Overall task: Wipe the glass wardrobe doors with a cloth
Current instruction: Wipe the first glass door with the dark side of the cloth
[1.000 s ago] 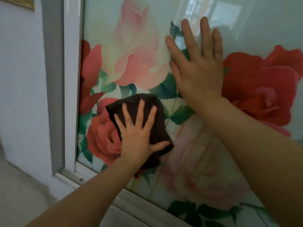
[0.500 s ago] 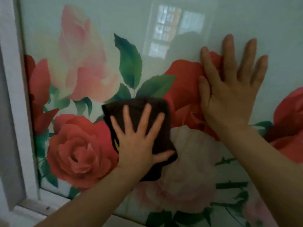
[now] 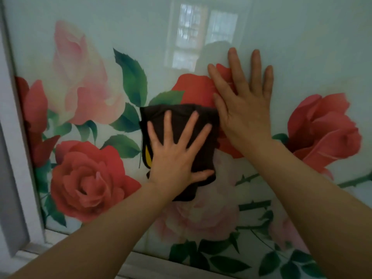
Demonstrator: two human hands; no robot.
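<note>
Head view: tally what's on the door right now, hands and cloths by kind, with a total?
Hands pressed flat on the rose-printed glass door: 2, left hand and right hand
Dark brown folded cloth, under the left hand: 1
Total: 3

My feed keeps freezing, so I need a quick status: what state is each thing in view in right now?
Left hand: flat, fingers spread, pressing the cloth against the glass.
Right hand: flat on the bare glass, fingers straight, holding nothing.
Cloth: dark, folded, pinned to the door under the left hand.
Glass door: glossy, rose-printed, reflecting a window.
White frame: runs along the door's left edge.
</note>
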